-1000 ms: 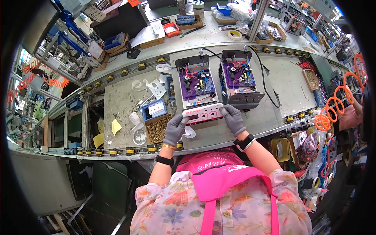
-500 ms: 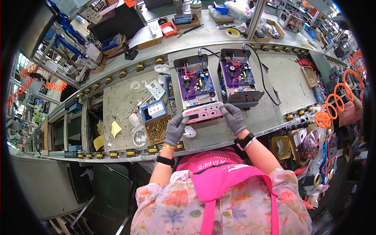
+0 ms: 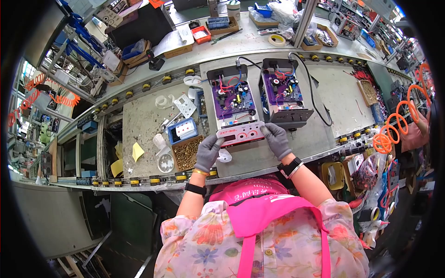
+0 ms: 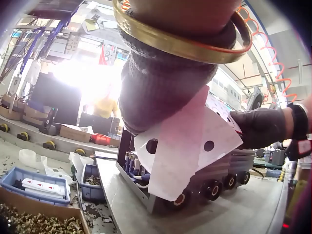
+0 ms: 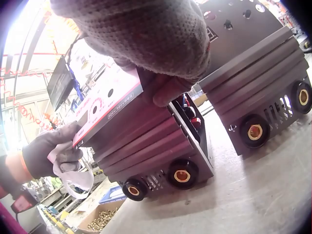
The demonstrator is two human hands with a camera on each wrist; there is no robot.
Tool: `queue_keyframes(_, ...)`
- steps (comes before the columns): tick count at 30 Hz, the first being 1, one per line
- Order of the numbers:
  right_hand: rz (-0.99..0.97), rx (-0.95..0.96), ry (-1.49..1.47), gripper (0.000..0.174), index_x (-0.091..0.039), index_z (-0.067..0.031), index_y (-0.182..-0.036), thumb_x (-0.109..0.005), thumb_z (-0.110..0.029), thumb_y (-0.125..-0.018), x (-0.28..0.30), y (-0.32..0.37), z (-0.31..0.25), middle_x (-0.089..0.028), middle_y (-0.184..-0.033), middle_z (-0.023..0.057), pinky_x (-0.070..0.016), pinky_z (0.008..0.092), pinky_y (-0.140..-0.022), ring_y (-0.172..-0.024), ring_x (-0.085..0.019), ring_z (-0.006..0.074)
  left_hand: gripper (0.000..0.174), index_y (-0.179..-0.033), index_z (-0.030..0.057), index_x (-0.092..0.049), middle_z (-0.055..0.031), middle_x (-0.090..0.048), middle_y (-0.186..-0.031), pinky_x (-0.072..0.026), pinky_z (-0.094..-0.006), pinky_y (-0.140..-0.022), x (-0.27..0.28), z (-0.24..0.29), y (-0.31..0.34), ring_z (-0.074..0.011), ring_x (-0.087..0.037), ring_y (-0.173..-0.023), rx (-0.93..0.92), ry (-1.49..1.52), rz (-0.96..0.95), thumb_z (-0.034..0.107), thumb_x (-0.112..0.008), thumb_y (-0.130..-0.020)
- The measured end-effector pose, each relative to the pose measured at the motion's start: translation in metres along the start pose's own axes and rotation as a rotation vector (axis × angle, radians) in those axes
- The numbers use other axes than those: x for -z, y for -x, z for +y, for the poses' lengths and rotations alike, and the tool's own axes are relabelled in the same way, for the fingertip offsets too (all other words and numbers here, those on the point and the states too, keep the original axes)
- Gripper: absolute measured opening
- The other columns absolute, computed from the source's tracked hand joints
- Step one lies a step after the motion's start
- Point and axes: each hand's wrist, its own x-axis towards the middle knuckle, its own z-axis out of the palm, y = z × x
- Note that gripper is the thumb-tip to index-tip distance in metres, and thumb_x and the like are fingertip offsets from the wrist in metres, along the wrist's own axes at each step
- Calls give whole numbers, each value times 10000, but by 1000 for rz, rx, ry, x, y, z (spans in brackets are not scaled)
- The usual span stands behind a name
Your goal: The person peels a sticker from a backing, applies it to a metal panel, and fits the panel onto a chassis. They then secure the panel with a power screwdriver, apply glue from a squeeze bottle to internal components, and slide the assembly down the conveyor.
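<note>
A white-and-red printed label [image 3: 241, 135] lies along the front panel [image 5: 141, 139] of the left machine [image 3: 233, 99], whose open top shows a purple circuit board. Gloved in grey, my left hand [image 3: 207, 153] pinches the label's left end. From that hand hangs a loose white backing sheet [image 4: 178, 158] with round holes, its strip [image 5: 73, 179] curling below the fingers in the right wrist view. At the opposite end, my right hand [image 3: 277, 142] grips the label and panel corner, thumb in front. Black sockets with brass centres line the panel's lower part.
A second open machine [image 3: 283, 92] stands close on the right, a black cable [image 3: 315, 88] looping beside it. Left of the work are a blue tray [image 3: 182, 130] of white parts and a box of brass fittings [image 3: 187, 153]. Rollers [image 3: 134, 182] edge the bench.
</note>
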Motion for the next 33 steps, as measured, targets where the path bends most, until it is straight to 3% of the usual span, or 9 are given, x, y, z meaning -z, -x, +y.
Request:
queue_keyframes(17,34,-4,0,161,-631,4,-867,-622,-157,-879,-3,0,0,-555,-703,-41,-418,218,-619,-685,-452,30,243,-1047,6,-642,-83,-655,-864,-462,-270,-724,2,-24,-10,-132,-594,-793,-84,30,8,186,-589,-893)
queue_keyframes(23,38,-24,-10,160,-632,1,-853,-625,-158,-878,-2,0,1,-554,-701,-45,-414,214,-617,-685,-451,27,249,-1046,3,-643,-87,-658,-872,-466,-270,-724,3,-5,-7,-138,-603,-798,-55,-68,7,191,-590,-891)
queue_keyframes(32,23,-8,-10,154,-641,2,-871,-615,-150,-882,-1,0,-4,-580,-709,-34,-426,218,-629,-687,-480,35,273,-1047,-6,-640,-43,-592,-746,-435,-245,-647,2,-4,-5,-100,-515,-686,-14,-48,10,213,-598,-889)
queue_keyframes(33,20,-5,-1,154,-641,3,-872,-614,-148,-882,-1,0,-3,-580,-709,-31,-427,218,-631,-688,-481,35,252,-1006,5,-646,-1,-552,-708,-387,-225,-581,0,-5,-6,-67,-468,-631,-54,-41,22,224,-601,-891)
